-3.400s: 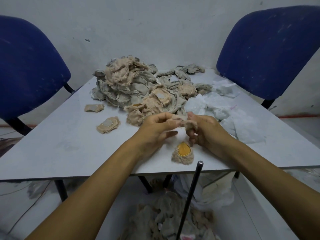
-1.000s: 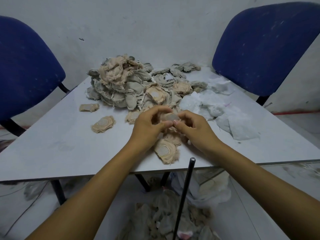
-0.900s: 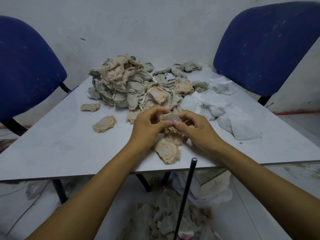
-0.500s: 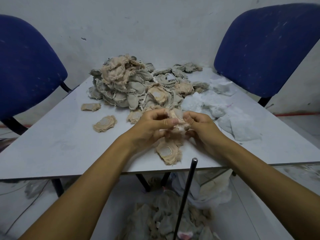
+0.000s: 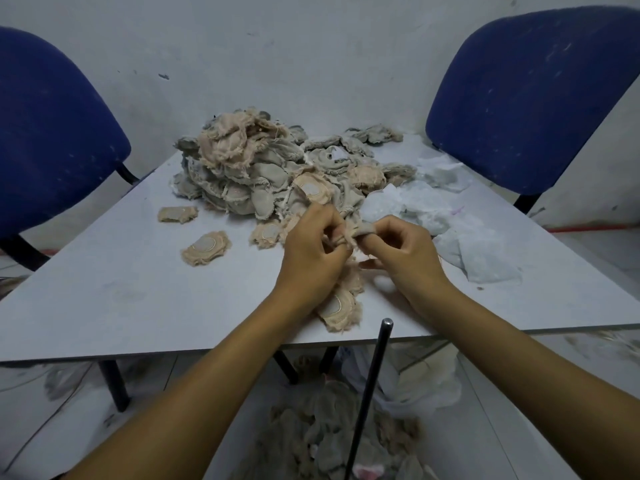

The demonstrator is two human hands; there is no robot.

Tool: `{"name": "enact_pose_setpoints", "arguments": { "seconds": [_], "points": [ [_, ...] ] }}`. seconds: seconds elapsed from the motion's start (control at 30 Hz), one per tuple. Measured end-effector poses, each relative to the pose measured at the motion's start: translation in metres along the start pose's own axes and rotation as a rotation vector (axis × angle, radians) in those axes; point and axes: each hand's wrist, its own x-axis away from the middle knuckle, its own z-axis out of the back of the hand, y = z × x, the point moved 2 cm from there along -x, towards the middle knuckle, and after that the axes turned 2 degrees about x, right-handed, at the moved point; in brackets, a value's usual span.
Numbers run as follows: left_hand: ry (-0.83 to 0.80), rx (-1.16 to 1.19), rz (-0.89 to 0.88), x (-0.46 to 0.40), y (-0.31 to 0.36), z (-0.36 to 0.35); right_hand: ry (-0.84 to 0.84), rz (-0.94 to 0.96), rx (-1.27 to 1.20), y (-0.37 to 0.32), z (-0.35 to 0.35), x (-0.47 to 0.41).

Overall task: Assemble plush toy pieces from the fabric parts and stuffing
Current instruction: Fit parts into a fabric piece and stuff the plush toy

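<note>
I see a grey table (image 5: 104,299) with two blue chairs, one at the far left corner (image 5: 52,133) and one at the far right corner (image 5: 526,98). The big heap of fabric parts (image 5: 263,171) sits toward the far edge, centre – beige and grey cut pieces, frayed edges. White stuffing (image 5: 433,209) is spread along the right side, touching the heap. More fabric lies on the floor under the near edge (image 5: 329,438), and a dark rod (image 5: 367,400) stands up in front of the near edge. Loose pieces: one oval piece (image 5: 206,247) left of centre, a smaller one (image 5: 177,214) beyond it by the left edge, and another (image 5: 337,311) at the near edge, partly under the left wrist. Both hands are held together above the table near the near edge – the left hand (image 5: 311,251) and right hand (image 5: 401,251) each have curled fingers pinching the same small plush piece (image 5: 356,233) between them (greyish, bunched up, shape not readable).
</note>
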Motion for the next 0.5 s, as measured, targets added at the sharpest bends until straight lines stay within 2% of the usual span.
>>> {"name": "enact_pose_setpoints", "arguments": {
  "seconds": [0.1, 0.2, 0.37, 0.43, 0.5],
  "points": [
    [-0.133, 0.059, -0.011, 0.002, 0.002, -0.005, 0.139, 0.049, 0.089, -0.002, 0.005, 0.000],
    [-0.267, 0.215, 0.123, 0.005, 0.001, -0.008, 0.180, 0.146, 0.221, -0.004, 0.010, 0.000],
    [-0.176, 0.381, 0.320, -0.001, -0.003, -0.001, 0.065, 0.280, 0.305, -0.008, 0.001, 0.005],
    [-0.186, 0.349, 0.336, -0.005, -0.006, 0.004, 0.052, 0.335, 0.370, -0.010, 0.000, 0.005],
    [-0.173, 0.295, 0.313, -0.006, -0.007, 0.008, -0.001, 0.324, 0.318, -0.011, -0.001, 0.006]
  ]
}}
